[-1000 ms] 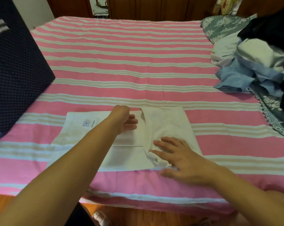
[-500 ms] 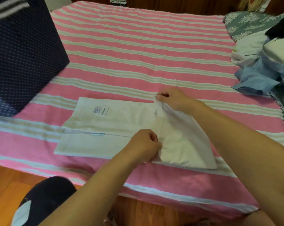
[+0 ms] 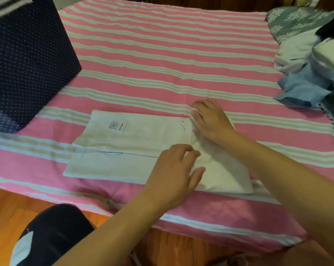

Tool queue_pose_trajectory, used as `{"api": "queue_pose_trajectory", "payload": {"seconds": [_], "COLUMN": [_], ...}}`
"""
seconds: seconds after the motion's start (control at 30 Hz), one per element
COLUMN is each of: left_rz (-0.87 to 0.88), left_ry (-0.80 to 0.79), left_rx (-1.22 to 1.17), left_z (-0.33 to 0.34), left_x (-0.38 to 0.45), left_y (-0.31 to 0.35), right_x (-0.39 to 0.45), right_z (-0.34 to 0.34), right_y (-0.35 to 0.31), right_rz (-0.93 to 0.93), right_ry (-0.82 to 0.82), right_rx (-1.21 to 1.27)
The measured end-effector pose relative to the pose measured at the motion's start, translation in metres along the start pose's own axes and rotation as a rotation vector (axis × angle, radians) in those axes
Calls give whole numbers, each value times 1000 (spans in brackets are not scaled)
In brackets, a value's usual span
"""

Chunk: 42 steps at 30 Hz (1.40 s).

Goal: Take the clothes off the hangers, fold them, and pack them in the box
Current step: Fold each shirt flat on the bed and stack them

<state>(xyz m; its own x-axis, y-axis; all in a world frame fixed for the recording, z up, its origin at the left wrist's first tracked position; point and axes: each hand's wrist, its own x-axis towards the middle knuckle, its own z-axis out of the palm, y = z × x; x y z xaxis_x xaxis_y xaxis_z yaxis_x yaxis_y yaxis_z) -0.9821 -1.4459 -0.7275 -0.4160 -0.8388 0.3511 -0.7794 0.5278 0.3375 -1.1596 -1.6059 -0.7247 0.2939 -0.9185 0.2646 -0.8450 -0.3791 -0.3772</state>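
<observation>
On white garment (image 3: 135, 143): left hand (image 3: 174, 173) flat, right hand (image 3: 210, 120) pinching fold.

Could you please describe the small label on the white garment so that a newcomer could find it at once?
Start at the dark dotted box on the pink striped bed, then move right to the white garment. The label is the small pale square with printed marks near the garment's far left corner, unlike the thin blue tag at the fold.

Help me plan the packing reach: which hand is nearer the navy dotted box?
Left. The left hand rests on the white garment's near edge, on the side toward the navy dotted box. The right hand lies at the garment's far edge, farther right.
</observation>
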Motion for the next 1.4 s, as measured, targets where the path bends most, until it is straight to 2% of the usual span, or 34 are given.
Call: {"api": "queue_pose_trajectory", "payload": {"seconds": [0.03,0.1,0.17,0.2,0.3,0.37,0.43,0.53,0.63,0.7,0.77,0.9,1.0,1.07,1.13,1.23,1.4], "left_rz": [85,108,45,16,-142,-237,-312,-500,-844,-1072,-1178,-1133,-1211,-1187,-1072,-825,-676], "left_ry": [-113,-330,-414,-416,-359,-226,-64,75,79,-15,-108,-309,-313,-268,-261,-395,-672], "left_rx": [65,186,208,202,112,38,32,114,201,210,180,-18,-221,-295,-328,-209,-133], "left_z": [9,22,29,28,19,13,5,-29,-77,-100,-109,-117,-128,-140,-146,-141,-57], "left_x": [-2,-2,-1,-1,-5,-11,-16,-22,-34,-40,-36,-12,-7,2,23,59,82], "left_y": [0,-4,-13,-18,-18,-10,-10,-49,-120,-160,-182,-187,-183,-174,-155,-91,-12], "right_x": [-14,-37,-54,-57,-39,-18,-4,4,10,13,11,-15,-50,-68,-78,-87,-100], "right_z": [-3,-1,10,15,16,12,16,28,33,35,34,12,-5,-18,-31,-45,-49], "right_y": [2,11,23,26,14,4,0,7,9,6,-2,-31,-31,-18,-5,3,2], "right_rz": [-57,-132,-61,-12,40,60,2,-15,65,57,49,36,91,157,193,239,201], "right_ry": [-37,-201,-406,-455,-334,-260,-259,-215,-98,-113,-117,-8,-34,-19,3,33,18], "right_rx": [-68,-227,-313,-318,-254,-176,-139,-55,22,-10,-85,-10,40,49,45,73,88]}}
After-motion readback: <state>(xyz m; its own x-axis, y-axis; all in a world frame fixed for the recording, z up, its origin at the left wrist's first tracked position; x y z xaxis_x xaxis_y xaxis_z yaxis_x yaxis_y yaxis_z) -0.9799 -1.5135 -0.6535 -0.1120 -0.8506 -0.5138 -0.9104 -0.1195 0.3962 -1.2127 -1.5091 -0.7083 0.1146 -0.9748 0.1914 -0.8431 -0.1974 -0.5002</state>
